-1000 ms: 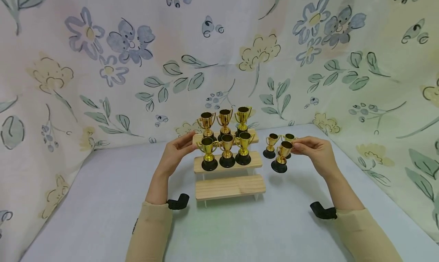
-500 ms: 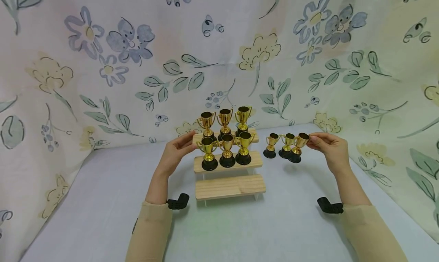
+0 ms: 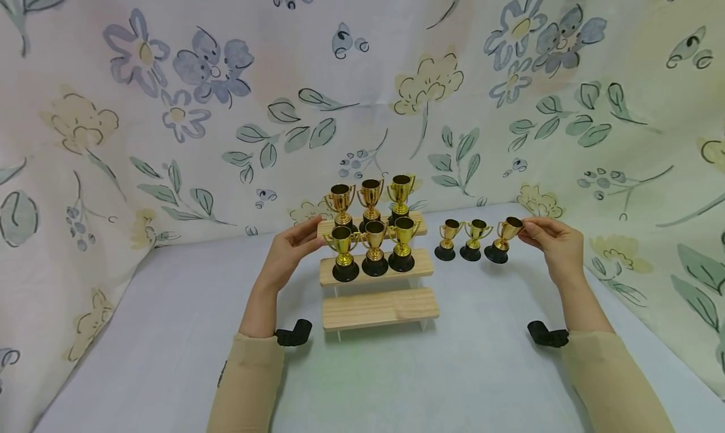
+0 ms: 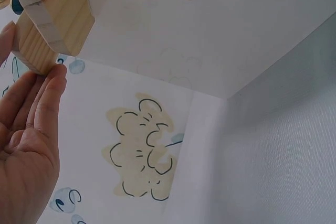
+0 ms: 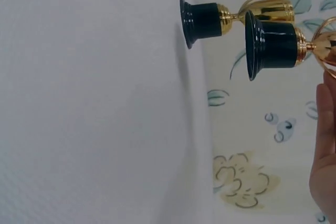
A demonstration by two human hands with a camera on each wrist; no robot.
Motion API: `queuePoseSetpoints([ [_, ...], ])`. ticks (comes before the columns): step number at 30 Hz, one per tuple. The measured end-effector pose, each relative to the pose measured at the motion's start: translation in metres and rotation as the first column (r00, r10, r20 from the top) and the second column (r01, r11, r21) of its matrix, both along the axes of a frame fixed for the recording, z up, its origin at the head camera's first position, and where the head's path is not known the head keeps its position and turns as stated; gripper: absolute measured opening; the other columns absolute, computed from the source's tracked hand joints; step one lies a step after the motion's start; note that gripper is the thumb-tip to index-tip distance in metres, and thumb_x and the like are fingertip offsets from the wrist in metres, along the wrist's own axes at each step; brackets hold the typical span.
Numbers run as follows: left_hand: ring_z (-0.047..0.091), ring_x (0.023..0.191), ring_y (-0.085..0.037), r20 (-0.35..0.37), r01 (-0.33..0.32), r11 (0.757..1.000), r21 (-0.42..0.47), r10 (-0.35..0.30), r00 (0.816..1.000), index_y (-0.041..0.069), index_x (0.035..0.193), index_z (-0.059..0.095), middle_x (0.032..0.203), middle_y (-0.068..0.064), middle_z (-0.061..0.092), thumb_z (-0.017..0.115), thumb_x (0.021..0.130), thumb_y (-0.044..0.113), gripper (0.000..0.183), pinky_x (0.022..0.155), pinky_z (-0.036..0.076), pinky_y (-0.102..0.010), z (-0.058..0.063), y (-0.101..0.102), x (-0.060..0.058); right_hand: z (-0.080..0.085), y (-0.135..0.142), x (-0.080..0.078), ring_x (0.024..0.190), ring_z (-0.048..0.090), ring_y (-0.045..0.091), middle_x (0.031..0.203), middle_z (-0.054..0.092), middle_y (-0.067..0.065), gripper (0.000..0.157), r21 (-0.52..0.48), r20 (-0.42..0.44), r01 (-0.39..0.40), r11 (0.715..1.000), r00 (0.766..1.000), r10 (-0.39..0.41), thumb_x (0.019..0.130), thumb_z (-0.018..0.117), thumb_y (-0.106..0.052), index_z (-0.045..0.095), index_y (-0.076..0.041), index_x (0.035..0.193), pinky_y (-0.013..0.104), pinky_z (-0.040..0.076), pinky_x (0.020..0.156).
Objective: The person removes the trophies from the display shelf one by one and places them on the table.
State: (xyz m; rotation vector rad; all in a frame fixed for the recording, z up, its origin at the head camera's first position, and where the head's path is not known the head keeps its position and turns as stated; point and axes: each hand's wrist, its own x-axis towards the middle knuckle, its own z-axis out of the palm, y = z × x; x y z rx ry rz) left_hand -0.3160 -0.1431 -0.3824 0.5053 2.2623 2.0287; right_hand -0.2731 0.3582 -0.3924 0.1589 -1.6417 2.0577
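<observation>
My right hand (image 3: 557, 247) pinches a small gold trophy cup (image 3: 506, 235) by its side, and the cup leans to the right. In the right wrist view the black base (image 5: 273, 45) of that trophy hangs above the white tabletop. Two more trophies stand upright to its left, a middle one (image 3: 476, 238) and a left one (image 3: 449, 238). My left hand (image 3: 291, 250) holds the left end of the top board of a three-tier wooden stand (image 3: 379, 310). In the left wrist view, thumb and fingers lie on opposite sides of the board end (image 4: 34, 45).
Three trophies (image 3: 370, 200) stand on the top tier and three (image 3: 374, 247) on the middle tier. The bottom tier is bare wood. A floral cloth (image 3: 362, 74) hangs behind the white table (image 3: 396, 382) and along its sides.
My right hand has carried its trophy right and back, from in front of the middle loose trophy to the right end of that row. The left hand has stayed on the stand.
</observation>
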Motion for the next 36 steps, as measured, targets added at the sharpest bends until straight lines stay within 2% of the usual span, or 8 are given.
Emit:
queuePoseSetpoints([
  [8,0.048,0.141,-0.022,0.002,-0.002,1.0,-0.002,0.002,1.0,0.014,0.149,0.046,0.155,-0.004,0.046,0.07,0.093,0.017,0.061,0.103,0.05,-0.018,0.001,-0.001,0.0,-0.012,0.005,-0.011,0.071,0.074,0.007,0.082,0.077,-0.003,0.016,0.0,0.044,0.036,0.999,0.998,-0.036,0.089,0.063,0.008,0.076,-0.001,0.092,0.022,0.061,0.067],
  [13,0.047,0.142,-0.023,-0.001,0.005,1.0,-0.005,-0.005,1.0,0.011,0.15,0.043,0.156,-0.003,0.044,0.069,0.093,0.017,0.063,0.103,0.05,-0.016,0.0,-0.001,0.0,-0.01,0.003,-0.011,0.069,0.074,0.007,0.08,0.076,-0.003,0.015,-0.015,0.077,0.028,0.999,0.997,-0.027,0.089,0.064,0.008,0.076,-0.001,0.09,0.021,0.061,0.067],
  [21,0.047,0.142,-0.022,-0.004,-0.001,1.0,-0.003,0.001,1.0,0.012,0.149,0.045,0.156,-0.002,0.045,0.07,0.093,0.017,0.062,0.102,0.05,-0.017,0.0,-0.001,0.0,-0.014,0.008,-0.016,0.068,0.075,0.009,0.079,0.077,-0.002,0.017,-0.072,0.075,0.021,0.997,0.997,-0.016,0.088,0.063,0.009,0.076,-0.002,0.089,0.022,0.061,0.066],
  [26,0.047,0.142,-0.022,-0.004,-0.004,1.0,-0.006,0.004,1.0,0.014,0.149,0.046,0.156,-0.002,0.045,0.07,0.092,0.018,0.062,0.102,0.05,-0.017,0.0,-0.001,0.0,-0.021,0.014,-0.022,0.068,0.075,0.008,0.079,0.077,-0.003,0.019,-0.073,0.093,0.022,0.997,0.996,-0.016,0.089,0.063,0.009,0.077,-0.004,0.088,0.022,0.061,0.065],
  [36,0.047,0.142,-0.023,-0.004,0.009,1.0,0.005,-0.009,1.0,0.012,0.15,0.044,0.156,-0.004,0.045,0.069,0.093,0.016,0.062,0.102,0.05,-0.017,0.0,0.0,0.0,-0.029,0.021,-0.028,0.068,0.074,0.007,0.08,0.077,-0.004,0.02,-0.063,0.117,0.015,0.998,0.993,-0.007,0.09,0.062,0.007,0.077,-0.006,0.088,0.021,0.061,0.065],
])
